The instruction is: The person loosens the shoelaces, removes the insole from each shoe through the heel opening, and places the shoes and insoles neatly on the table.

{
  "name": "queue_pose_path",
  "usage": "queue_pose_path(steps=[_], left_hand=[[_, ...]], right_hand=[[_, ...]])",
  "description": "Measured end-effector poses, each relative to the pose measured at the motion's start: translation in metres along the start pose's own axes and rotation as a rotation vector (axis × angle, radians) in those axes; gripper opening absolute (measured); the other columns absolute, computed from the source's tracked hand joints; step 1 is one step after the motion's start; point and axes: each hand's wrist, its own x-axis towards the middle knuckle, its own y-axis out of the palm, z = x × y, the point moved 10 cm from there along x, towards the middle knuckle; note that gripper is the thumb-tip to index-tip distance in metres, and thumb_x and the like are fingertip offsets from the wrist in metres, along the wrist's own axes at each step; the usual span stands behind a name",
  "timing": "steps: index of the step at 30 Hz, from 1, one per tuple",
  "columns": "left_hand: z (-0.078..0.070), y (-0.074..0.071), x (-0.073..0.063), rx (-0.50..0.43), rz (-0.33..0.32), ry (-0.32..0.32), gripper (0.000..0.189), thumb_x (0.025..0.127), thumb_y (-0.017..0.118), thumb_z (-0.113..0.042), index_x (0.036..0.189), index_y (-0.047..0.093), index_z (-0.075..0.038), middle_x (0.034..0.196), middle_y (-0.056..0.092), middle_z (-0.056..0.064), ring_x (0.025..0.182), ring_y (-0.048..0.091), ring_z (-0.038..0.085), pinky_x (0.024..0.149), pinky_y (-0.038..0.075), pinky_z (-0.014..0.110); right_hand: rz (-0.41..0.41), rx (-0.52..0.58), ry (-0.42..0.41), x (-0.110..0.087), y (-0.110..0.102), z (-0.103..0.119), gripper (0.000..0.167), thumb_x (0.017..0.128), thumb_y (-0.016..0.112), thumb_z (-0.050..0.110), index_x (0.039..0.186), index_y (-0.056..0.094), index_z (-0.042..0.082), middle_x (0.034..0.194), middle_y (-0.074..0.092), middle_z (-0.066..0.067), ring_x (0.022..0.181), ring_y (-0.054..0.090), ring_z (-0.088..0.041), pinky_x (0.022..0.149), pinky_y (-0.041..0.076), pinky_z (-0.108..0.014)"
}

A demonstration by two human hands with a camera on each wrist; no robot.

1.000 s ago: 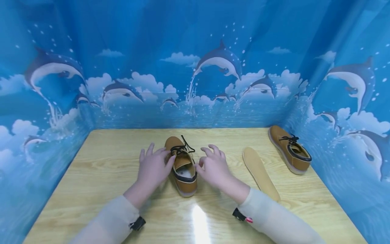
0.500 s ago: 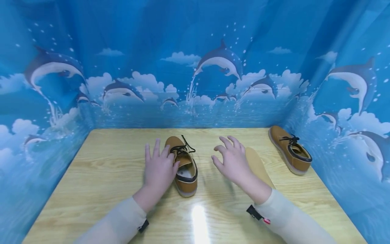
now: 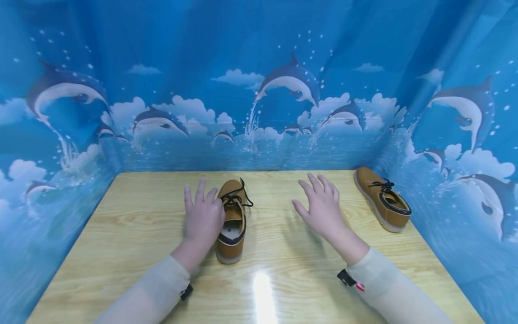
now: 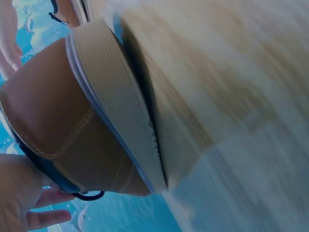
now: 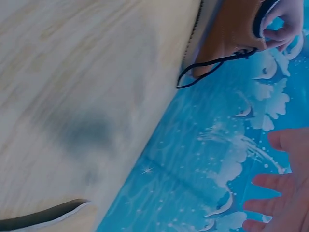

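Note:
A brown lace-up shoe [image 3: 231,225] with black laces stands on the table, its toe pointing away and its opening towards me. My left hand [image 3: 203,219] grips the shoe at the near left edge of its opening; the right wrist view shows the fingers [image 5: 285,29] curled over the dark collar. In the left wrist view the shoe's heel and ribbed sole [image 4: 113,92] fill the left side. My right hand [image 3: 323,209] hovers with spread fingers, holding nothing. Beneath it lies a tan insole [image 3: 345,217], almost wholly hidden by the hand and forearm.
A second brown shoe [image 3: 382,198] sits at the table's right edge, against the curtain. Dolphin-printed curtains [image 3: 182,148] enclose the back and both sides of the wooden table [image 3: 133,234].
The left hand has taken hold of the shoe and shifted it left, turning it slightly. My right hand has left the shoe's side and moved right, over the insole.

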Motion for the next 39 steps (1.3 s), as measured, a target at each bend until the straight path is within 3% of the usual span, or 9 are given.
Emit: queue_pose_path(steps=[10,16,24,34,39], left_hand=[[0.003,0.0,0.002,-0.041,-0.053,0.038,0.019,0.091,0.072,-0.024,0.09,0.074,-0.005,0.136,0.062,0.011,0.149,0.022,0.038,0.118,-0.012,0.061],[0.014,0.0,0.0,-0.041,-0.054,0.027,0.018,0.093,0.07,-0.021,0.09,0.074,-0.004,0.137,0.06,0.012,0.15,0.02,0.037,0.118,-0.013,0.06],[0.041,-0.003,-0.002,-0.058,-0.052,0.004,0.018,0.091,0.072,-0.019,0.085,0.072,-0.002,0.138,0.058,0.017,0.151,0.015,0.039,0.117,-0.014,0.062],[0.083,-0.005,-0.01,-0.128,-0.026,-0.082,0.02,0.094,0.067,-0.017,0.086,0.069,0.001,0.143,0.051,0.023,0.152,0.004,0.04,0.114,-0.019,0.062],[0.109,-0.009,-0.017,-0.118,0.006,-0.131,0.023,0.096,0.064,-0.018,0.086,0.068,0.002,0.145,0.046,0.026,0.151,0.001,0.044,0.113,-0.021,0.062]], right_hand=[[0.004,-0.015,0.019,-0.003,0.009,-0.017,0.063,0.097,0.059,0.047,0.147,0.048,0.011,0.159,0.032,-0.019,0.147,0.018,-0.044,0.114,0.016,-0.067],[0.025,-0.021,0.032,-0.003,0.014,-0.021,0.064,0.098,0.058,0.049,0.148,0.046,0.011,0.16,0.029,-0.019,0.147,0.017,-0.044,0.114,0.014,-0.068],[0.05,-0.037,0.047,-0.005,0.022,-0.025,0.066,0.098,0.057,0.051,0.15,0.045,0.012,0.161,0.028,-0.019,0.147,0.018,-0.044,0.114,0.011,-0.07],[0.054,-0.06,0.053,-0.008,0.026,-0.032,0.069,0.097,0.054,0.056,0.151,0.044,0.014,0.162,0.026,-0.019,0.148,0.015,-0.044,0.115,0.007,-0.07],[0.058,-0.069,0.051,-0.01,0.029,-0.033,0.07,0.097,0.053,0.058,0.151,0.043,0.014,0.163,0.025,-0.018,0.148,0.016,-0.044,0.115,0.008,-0.07]])
